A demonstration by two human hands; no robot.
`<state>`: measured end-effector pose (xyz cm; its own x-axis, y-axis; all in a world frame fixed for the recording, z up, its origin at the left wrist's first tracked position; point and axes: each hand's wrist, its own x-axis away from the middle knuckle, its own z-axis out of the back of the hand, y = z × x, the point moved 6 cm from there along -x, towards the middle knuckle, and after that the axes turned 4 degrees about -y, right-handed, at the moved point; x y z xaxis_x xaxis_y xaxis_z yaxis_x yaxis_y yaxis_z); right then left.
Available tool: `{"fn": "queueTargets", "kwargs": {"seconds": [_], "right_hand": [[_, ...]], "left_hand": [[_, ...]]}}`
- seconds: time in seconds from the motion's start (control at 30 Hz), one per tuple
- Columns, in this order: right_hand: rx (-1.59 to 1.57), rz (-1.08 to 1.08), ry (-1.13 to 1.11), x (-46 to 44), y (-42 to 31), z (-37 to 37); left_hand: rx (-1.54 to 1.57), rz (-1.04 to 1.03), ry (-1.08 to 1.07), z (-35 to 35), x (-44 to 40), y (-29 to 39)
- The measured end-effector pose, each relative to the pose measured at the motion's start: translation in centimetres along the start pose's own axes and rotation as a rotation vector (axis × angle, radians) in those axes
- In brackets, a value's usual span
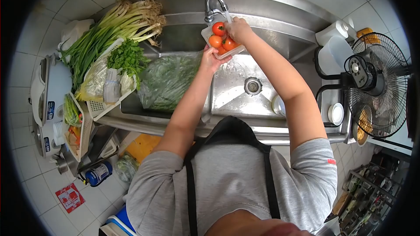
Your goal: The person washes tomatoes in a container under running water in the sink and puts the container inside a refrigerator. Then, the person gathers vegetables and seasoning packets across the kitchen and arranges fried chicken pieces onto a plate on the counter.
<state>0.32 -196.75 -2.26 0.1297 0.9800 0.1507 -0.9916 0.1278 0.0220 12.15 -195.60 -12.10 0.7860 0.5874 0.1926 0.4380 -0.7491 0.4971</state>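
Observation:
Under the running faucet (214,6), a clear plastic container (237,50) holds several red-orange tomatoes (215,41). My left hand (212,60) grips the container's near left side from below. At its right side, my right hand (238,30) reaches in among the tomatoes beside the water stream, its fingertips partly hidden; what they hold, if anything, I cannot make out. Below the container lies the right basin (232,96) of the steel sink, wet, with a round drain (253,86).
Bagged greens (168,78) fill the left basin. Spring onions (105,35), parsley (127,57) and a white basket (98,110) stand at the left. On the right are a fan (372,74), a white tub (334,54) and a small white container (335,114).

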Motion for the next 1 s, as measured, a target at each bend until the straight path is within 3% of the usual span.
{"fn": "queueTargets", "kwargs": {"seconds": [0.1,0.17,0.2,0.27,0.3,0.37,0.57,0.8,0.87,1.0], "right_hand": [[0.024,0.028,0.165,0.8,-0.2,1.7],[0.067,0.049,-0.245,1.6,0.0,2.4],[0.069,0.052,-0.243,1.1,0.9,1.7],[-0.524,0.172,-0.351,-0.2,2.8,-1.2],[-0.524,0.173,-0.352,-0.3,3.2,-1.3],[-0.898,0.083,-0.476,-0.3,3.7,-2.3],[-0.697,-0.044,-0.178,1.1,3.9,2.9],[-1.033,-0.013,-0.267,0.9,2.9,2.7],[-1.079,-0.179,-0.280,1.4,2.9,2.4],[-1.106,-0.225,-0.185,-0.2,3.7,0.0]], "left_hand": [[0.002,0.012,-0.027,0.4,-0.5,0.1],[-0.041,0.014,-0.013,0.3,-0.3,0.5],[-0.083,0.010,0.076,0.3,0.0,0.6],[-0.123,0.007,0.169,0.7,0.4,0.8],[-0.128,0.021,0.140,0.6,0.2,0.8],[-0.133,0.036,0.113,0.5,0.2,0.7],[-0.099,0.074,0.102,0.1,0.0,0.5],[-0.070,0.121,0.075,1.3,-0.1,-0.7],[-0.024,0.138,0.058,1.1,-0.1,-0.8],[-0.014,0.120,0.048,1.2,-0.4,-0.7]]}}
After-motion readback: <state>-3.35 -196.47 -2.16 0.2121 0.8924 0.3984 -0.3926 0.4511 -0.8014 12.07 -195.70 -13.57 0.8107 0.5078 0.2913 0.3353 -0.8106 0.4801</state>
